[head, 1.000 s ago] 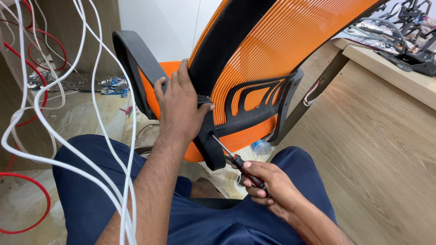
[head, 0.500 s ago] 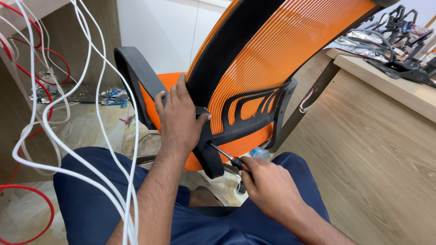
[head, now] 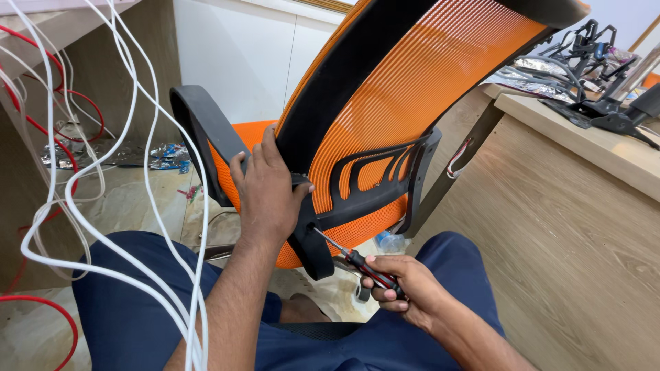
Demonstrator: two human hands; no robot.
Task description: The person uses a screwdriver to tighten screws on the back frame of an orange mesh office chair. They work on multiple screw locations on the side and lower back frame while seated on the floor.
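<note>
The right hand (head: pixel 407 292) is closed around the red-and-black handle of a screwdriver (head: pixel 361 264), whose shaft runs up and left to the black support bracket (head: pixel 313 240), its tip apparently seated in a screw there. The left hand (head: pixel 267 192) clasps the bracket just above that point, thumb on the black spine of the orange mesh chair back (head: pixel 405 89). White cables (head: pixel 148 206) hang at left; a wooden desk (head: pixel 591 206) stands at right.
</note>
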